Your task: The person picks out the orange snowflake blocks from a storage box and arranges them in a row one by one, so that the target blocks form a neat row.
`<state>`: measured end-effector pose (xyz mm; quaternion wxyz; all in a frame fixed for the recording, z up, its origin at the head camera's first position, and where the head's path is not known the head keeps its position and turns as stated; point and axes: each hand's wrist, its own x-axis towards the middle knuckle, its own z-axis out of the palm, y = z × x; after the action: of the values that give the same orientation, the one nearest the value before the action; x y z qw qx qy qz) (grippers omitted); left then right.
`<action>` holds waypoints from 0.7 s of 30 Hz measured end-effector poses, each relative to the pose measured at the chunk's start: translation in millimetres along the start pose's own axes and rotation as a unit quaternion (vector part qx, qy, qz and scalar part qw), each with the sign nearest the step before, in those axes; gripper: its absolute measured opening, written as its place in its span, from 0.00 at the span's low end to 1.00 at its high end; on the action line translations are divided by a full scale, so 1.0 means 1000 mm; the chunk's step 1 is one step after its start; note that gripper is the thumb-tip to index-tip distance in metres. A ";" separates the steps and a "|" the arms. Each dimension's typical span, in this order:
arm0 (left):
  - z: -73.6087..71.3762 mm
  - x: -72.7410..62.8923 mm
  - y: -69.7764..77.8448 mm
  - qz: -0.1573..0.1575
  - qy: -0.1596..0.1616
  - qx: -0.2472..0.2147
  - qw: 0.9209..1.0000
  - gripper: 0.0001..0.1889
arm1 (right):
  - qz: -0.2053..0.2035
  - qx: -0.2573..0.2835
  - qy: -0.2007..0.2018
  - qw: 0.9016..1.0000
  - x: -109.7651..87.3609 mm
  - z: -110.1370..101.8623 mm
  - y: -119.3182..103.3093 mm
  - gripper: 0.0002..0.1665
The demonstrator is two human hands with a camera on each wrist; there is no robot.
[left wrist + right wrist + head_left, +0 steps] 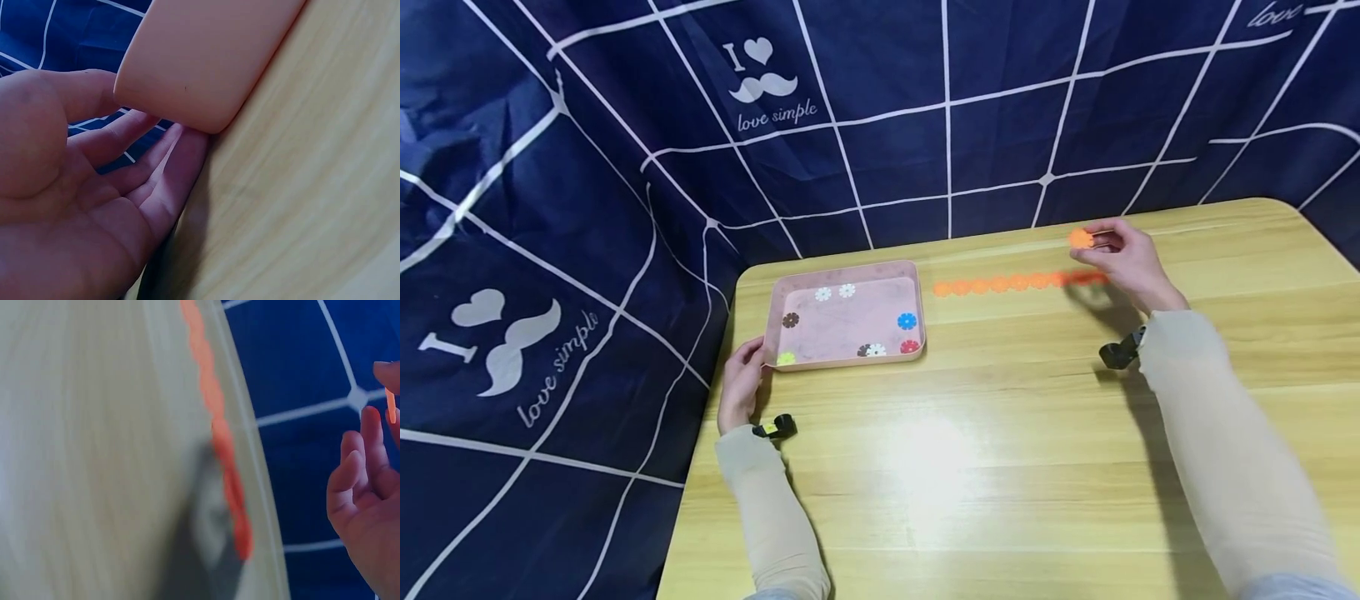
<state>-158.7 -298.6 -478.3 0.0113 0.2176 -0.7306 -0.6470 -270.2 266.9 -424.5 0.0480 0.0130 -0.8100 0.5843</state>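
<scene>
In the head view my right hand (1131,257) pinches an orange flower-shaped plastic disc (1081,239) between thumb and fingers, raised over the table's back part. The right wrist view catches that disc (390,405) edge-on, the other fingers loosely bent. Below it runs a row of several orange flower discs (998,284), overlapping one another in a line. My left hand (742,382) holds the front left corner of a pink tray (844,362). In the left wrist view the thumb reaches the rim of the tray (187,69), while the other fingers lie against its lower edge.
Inside the tray lie several loose flower discs: white (847,290), brown (791,320), blue (907,321), red (909,347) and yellow-green (786,358). A dark blue curtain with white lines (895,158) hangs behind and left of the wooden table (1000,467).
</scene>
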 end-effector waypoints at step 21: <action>-0.001 0.000 0.002 0.005 0.003 -0.005 1.000 0.21 | 0.117 -0.122 0.037 0.985 -0.009 -0.063 0.044 0.19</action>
<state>-158.7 -298.8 -476.0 0.0180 0.2164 -0.7280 -0.6502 -260.4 340.0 -447.5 0.0101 -0.1097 -0.8687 0.4829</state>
